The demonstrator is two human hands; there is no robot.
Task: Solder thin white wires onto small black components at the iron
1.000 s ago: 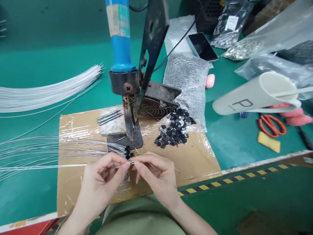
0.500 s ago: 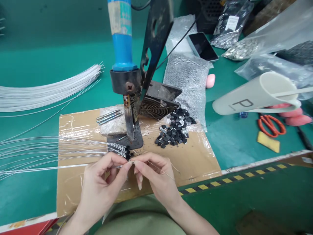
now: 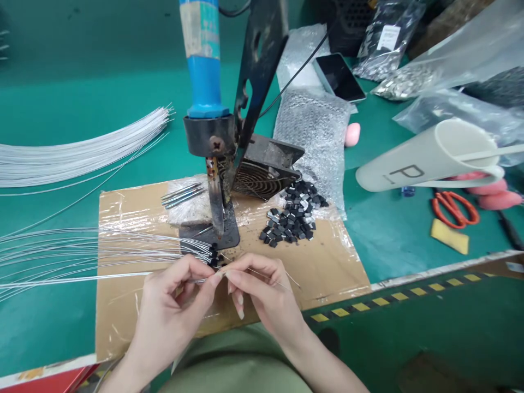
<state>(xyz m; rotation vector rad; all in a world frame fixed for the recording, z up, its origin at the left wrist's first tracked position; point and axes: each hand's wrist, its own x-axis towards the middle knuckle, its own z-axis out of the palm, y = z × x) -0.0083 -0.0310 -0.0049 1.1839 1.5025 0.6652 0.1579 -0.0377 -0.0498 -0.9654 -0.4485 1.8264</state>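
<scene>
My left hand (image 3: 176,305) pinches white wires (image 3: 123,276), which trail away to the left. Fingertip to fingertip with it, my right hand (image 3: 266,295) is closed in a pinch; the tiny piece there is mostly hidden. Thin strands (image 3: 292,280) run out past the right hand's fingers. Just above the fingertips lie wires with black ends (image 3: 213,254). Over them a blue-handled soldering iron (image 3: 204,82) is held tip-down in a black stand (image 3: 262,71).
Cardboard (image 3: 335,267) covers the work spot. A pile of small black connectors (image 3: 290,218) lies beside a fan (image 3: 266,169). A white wire bundle (image 3: 82,153) is at left. On the right are a phone (image 3: 339,77), a cup (image 3: 413,158), scissors (image 3: 454,210) and a yellow sponge (image 3: 449,237).
Both hands stay pinched together at nearly the same place. The right hand's fingers and the lower fingertips have shifted slightly to the right.
</scene>
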